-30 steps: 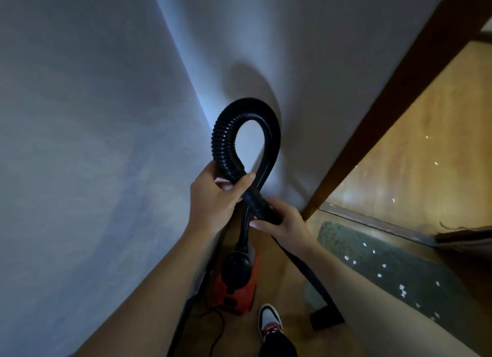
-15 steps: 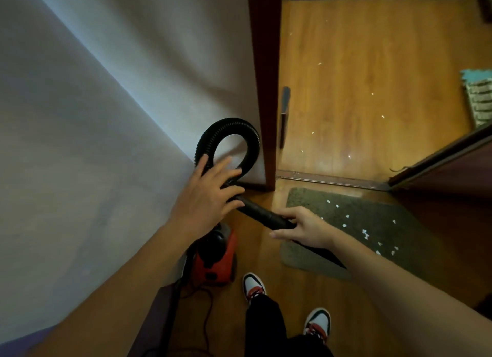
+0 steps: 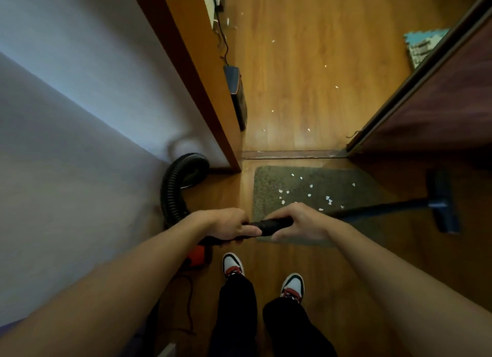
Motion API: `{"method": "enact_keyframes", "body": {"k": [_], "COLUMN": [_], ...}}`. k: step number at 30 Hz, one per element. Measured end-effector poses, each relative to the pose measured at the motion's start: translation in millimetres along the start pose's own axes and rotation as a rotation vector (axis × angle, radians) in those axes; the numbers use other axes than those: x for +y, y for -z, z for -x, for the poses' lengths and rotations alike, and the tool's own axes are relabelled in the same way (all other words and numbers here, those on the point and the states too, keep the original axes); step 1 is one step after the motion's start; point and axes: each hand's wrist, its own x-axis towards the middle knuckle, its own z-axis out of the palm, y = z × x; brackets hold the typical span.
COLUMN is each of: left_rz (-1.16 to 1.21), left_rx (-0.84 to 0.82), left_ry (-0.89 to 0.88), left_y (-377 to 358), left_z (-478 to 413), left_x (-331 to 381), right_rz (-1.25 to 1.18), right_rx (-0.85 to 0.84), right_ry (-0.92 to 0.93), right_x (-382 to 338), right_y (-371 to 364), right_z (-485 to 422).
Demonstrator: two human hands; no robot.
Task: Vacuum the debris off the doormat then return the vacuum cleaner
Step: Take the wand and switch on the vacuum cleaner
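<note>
The wooden floor [image 3: 306,77] carries all items. Just beyond the grip of the left hand [image 3: 229,225] and right hand [image 3: 300,222] on the wand [image 3: 271,225] lies the grey doormat [image 3: 346,178], with white debris scraps [image 3: 308,194] on its surface. Farther beyond the grip, past the metal threshold strip [image 3: 292,154], more loose scraps [image 3: 273,112] lie scattered. The red vacuum cleaner body [image 3: 198,255] stands nearer than the grip, to its left, with a black cord [image 3: 189,298] alongside. Two shoes [image 3: 233,266] stand nearer still.

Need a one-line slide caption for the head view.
Left hand and right hand grip the vacuum wand; its floor head is right of the doormat strewn with white scraps.
</note>
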Motion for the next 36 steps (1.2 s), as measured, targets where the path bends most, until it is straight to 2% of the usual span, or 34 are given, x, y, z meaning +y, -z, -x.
{"method": "enact_keyframes", "body": {"k": [3, 7, 12, 14, 17, 20, 23, 27, 31, 36], "left_rz": [0.160, 0.465, 0.673, 0.704, 0.734, 0.778, 0.815, 0.983, 0.974, 0.990], "left_rx": [0.052, 0.076, 0.062, 0.048, 0.045, 0.047, 0.036, -0.052, -0.005, 0.010], "left_ry": [-0.009, -0.025, 0.001, 0.011, 0.017, 0.039, 0.047, 0.080, 0.124, 0.093], "left_y": [-40, -90, -146, -161, -180, -195, -202, -210, -219, -240], "left_z": [-2, 2, 14, 20, 28, 30, 20, -7, -44, -74], "left_x": [-3, -17, -49, -69, -102, -131, -150, -167, -174, -186], "right_rz": [0.110, 0.163, -0.203, -0.357, -0.713, -1.321, -1.682, -1.722, -1.704, -1.695], "right_rx": [0.063, 0.318, 0.796, 0.883, 0.829, 0.786, 0.834, 1.019, 1.003, 0.963], "right_ry": [-0.027, -0.156, -0.469, -0.656, -0.830, -0.719, -0.569, -0.585, -0.590, -0.664], "right_x": [16, 39, 55, 53, 49, 38, 29, 26, 32, 49], "right_y": [-13, -40, -97, -120, -154, -193, -227, -245, -273, -315], "right_z": [15, 36, 38, 28, 2, -35, -76, -110, -126, -136]}}
